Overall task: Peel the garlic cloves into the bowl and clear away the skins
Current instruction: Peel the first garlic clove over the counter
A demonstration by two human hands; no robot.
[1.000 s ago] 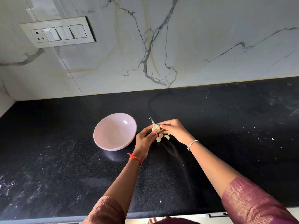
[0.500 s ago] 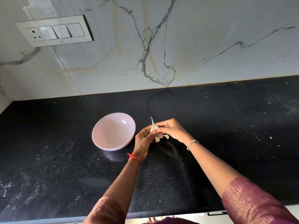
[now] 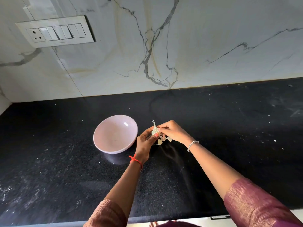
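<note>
Garlic (image 3: 155, 129): pinched by your left hand (image 3: 145, 141), your right hand (image 3: 172, 131) nipping its skin, just beside the bowl (image 3: 114, 133), likely for a short drop. Pale pieces (image 3: 160, 141) lie beneath.

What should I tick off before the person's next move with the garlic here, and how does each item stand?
1. Grip on the garlic: ok. The left hand holds the garlic and the right hand pinches it.
2. Skin off the held garlic: not ok. Papery skin and a pointed tip show on it.
3. Bowl upright, beside the left hand: ok.
4. Peeled cloves in the bowl: not ok. None visible inside.
5. Pale pieces on the counter below the hands, cloves or skins: cannot tell.
</note>
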